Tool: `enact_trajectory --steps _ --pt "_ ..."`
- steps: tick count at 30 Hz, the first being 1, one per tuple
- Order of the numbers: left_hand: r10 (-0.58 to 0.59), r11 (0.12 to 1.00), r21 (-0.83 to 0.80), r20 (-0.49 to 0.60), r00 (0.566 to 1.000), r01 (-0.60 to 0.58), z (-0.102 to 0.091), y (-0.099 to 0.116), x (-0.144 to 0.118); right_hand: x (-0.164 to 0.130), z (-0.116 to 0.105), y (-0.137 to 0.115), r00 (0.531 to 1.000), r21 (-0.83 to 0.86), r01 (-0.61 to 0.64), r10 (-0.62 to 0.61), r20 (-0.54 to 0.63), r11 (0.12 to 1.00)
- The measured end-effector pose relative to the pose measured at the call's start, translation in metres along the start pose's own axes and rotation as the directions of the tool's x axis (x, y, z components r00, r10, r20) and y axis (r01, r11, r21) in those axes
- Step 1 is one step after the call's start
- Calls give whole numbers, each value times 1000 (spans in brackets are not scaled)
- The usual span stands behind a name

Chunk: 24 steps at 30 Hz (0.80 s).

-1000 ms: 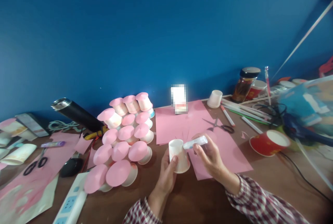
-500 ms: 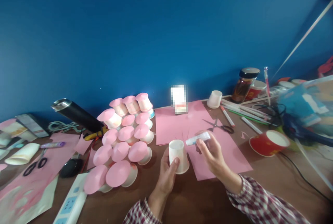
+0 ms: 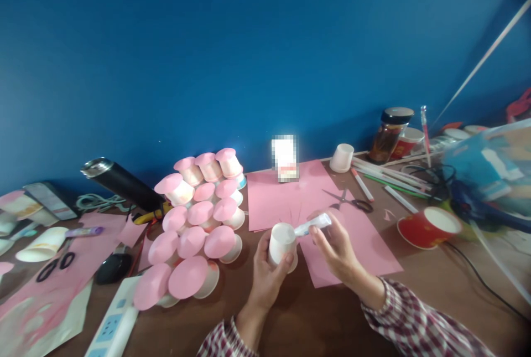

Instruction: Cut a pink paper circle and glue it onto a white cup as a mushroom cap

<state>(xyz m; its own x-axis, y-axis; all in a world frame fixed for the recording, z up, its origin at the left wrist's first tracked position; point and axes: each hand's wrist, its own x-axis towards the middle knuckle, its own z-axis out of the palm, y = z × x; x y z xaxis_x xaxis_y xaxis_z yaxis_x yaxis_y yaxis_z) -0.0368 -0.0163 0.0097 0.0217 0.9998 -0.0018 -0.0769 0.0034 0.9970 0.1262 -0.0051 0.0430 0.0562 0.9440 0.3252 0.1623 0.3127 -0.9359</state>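
My left hand [image 3: 267,274] is wrapped round a white paper cup [image 3: 281,243], held base up above the table. In my right hand [image 3: 336,249] is a white glue tube [image 3: 312,225], its tip pointing left at the rim of the cup's base. Whether the tip touches the cup I cannot tell. Pink paper sheets [image 3: 277,202] lie just beyond the hands. To the left stand several upturned cups with pink paper discs [image 3: 188,277] on top.
Scissors [image 3: 350,200] rest on the pink paper. A white cup [image 3: 342,158], a red cup [image 3: 427,228] and a dark jar [image 3: 390,135] are on the right. A black flask [image 3: 124,182], a mouse [image 3: 114,267] and a power strip [image 3: 114,321] are at the left.
The glue tube has come left and slightly down to the edge of the cup's base. My left hand has tilted the cup a little and shifted its grip.
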Motion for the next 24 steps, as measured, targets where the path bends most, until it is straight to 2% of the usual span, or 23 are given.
enact_trajectory --steps 8,14,24 --pt "-15 999 -37 -12 1000 14 -1 -3 -1 2 0 1 998 53 -70 70 5 996" --pt "-13 999 -30 -2 1000 13 -1 -5 -1 2 2 2 990 142 -117 127 -61 983" --pt "-3 995 -98 33 999 7 -1 -8 -3 1 5 7 990 208 -136 140 -5 969"
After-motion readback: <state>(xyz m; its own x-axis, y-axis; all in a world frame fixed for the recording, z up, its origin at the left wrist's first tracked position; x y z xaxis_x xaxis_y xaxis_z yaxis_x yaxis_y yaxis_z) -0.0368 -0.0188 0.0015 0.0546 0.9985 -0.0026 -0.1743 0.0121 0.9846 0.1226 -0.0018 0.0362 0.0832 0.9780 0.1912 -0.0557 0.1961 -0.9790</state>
